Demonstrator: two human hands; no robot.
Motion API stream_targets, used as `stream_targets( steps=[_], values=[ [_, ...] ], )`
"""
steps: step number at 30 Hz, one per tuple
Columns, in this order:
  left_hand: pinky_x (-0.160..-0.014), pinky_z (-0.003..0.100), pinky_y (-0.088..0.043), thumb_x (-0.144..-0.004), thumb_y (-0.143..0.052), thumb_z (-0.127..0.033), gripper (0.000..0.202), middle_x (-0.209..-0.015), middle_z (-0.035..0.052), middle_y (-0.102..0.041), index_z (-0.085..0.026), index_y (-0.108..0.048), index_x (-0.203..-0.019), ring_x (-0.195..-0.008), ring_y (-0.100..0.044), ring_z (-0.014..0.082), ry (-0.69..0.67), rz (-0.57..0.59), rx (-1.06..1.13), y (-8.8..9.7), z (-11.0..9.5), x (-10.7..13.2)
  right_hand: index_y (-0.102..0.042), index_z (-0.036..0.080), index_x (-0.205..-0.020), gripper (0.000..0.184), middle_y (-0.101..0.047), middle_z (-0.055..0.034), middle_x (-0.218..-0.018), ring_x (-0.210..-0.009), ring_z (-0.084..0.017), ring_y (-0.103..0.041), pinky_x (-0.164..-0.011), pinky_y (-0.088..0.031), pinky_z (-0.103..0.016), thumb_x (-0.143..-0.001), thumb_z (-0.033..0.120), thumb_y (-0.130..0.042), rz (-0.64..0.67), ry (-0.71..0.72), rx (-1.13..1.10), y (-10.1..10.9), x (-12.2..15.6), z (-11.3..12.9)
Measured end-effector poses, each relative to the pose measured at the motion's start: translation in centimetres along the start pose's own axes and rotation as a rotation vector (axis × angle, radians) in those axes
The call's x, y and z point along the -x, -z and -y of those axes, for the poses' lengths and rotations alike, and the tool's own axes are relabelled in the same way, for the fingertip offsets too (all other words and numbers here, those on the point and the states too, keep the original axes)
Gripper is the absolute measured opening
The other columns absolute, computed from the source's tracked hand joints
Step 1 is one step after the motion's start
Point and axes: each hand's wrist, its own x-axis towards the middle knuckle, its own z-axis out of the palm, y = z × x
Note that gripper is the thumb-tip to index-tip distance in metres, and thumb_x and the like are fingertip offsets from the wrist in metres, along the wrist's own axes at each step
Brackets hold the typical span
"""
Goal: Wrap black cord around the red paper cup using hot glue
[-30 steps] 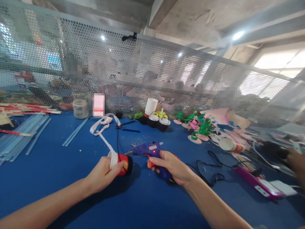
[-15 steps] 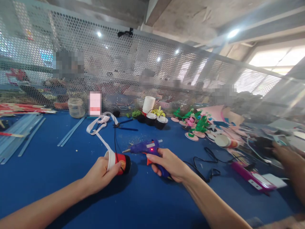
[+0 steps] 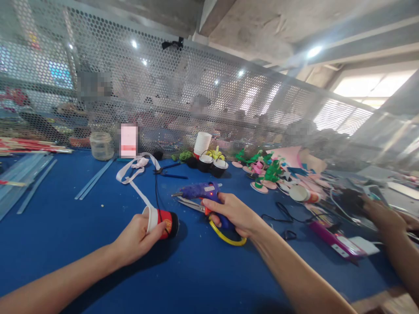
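My left hand point(image 3: 139, 240) is closed around a red paper cup point(image 3: 164, 217) lying tilted on its side, its white rim to the left and its black-wrapped end to the right. A white ribbon point(image 3: 140, 193) runs from the cup's rim, and a thin black cord rises beside it. My right hand point(image 3: 231, 213) is wrapped round the grip of a blue hot glue gun point(image 3: 198, 190), whose nozzle points left above the cup. Scissors point(image 3: 225, 237) with yellow handles show just below the gun, partly covered by my fingers; whether I also grip them is unclear.
Pliers point(image 3: 172, 175) lie behind the cup. Small black baskets point(image 3: 218, 169), a white cup stack point(image 3: 202, 143) and green-and-pink decorations point(image 3: 271, 172) line the mesh partition. Clear strips point(image 3: 24, 179) are at left. A purple power strip point(image 3: 337, 240) and another person's hand point(image 3: 381, 213) are at right.
The glue gun's nozzle has risen slightly and tipped nearer level, bringing the yellow-handled scissors into sight beneath it. My left hand keeps the cup in place. The other person's hand has shifted left.
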Motion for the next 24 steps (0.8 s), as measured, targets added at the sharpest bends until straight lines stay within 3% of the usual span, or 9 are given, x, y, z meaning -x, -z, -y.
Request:
stream_targets(
  steps=[9,15,20,24],
  values=[
    [-0.044,0.022,-0.022,-0.08,-0.031,-0.031,0.036,-0.047,-0.0047,-0.027,-0.019,-0.027,-0.046,-0.045,-0.025,0.0079,0.019,-0.062,0.038,0.1,0.0,0.2,-0.047,0.014,-0.058,0.04,-0.048,0.0028,-0.047,-0.041,-0.006,-0.043,-0.039,-0.033,-0.018,-0.066,0.053,-0.051,-0.118,0.092,0.229,0.1,-0.5,-0.2],
    [-0.045,0.022,-0.025,-0.08,-0.033,-0.026,0.035,-0.046,-0.0039,-0.032,-0.017,-0.035,-0.046,-0.045,-0.028,0.0084,-0.108,-0.134,-0.016,0.0,0.1,0.4,-0.047,0.017,-0.056,0.037,-0.049,0.0027,-0.039,-0.035,-0.008,-0.043,-0.037,-0.033,-0.021,-0.068,0.052,-0.05,-0.16,0.071,0.442,0.9,-1.2,-0.8],
    [-0.045,0.022,-0.026,-0.079,-0.035,-0.023,0.033,-0.046,-0.0028,-0.038,-0.018,-0.035,-0.046,-0.044,-0.031,0.0082,-0.187,-0.135,-0.084,0.0,0.0,0.5,-0.048,0.018,-0.056,0.034,-0.05,0.0017,-0.039,-0.037,-0.011,-0.049,-0.041,-0.035,-0.022,-0.069,0.049,-0.051,-0.382,0.056,0.604,3.7,-4.5,-1.5],
    [-0.045,0.022,-0.026,-0.079,-0.036,-0.021,0.033,-0.046,-0.0029,-0.037,-0.018,-0.034,-0.046,-0.045,-0.031,0.0085,-0.226,-0.149,-0.109,-0.1,0.1,0.5,-0.048,0.016,-0.052,0.036,-0.054,-0.0039,-0.05,-0.049,-0.013,-0.054,-0.047,-0.038,-0.024,-0.073,0.045,-0.048,-0.462,0.006,0.663,5.3,-7.9,-2.6]
  ],
)
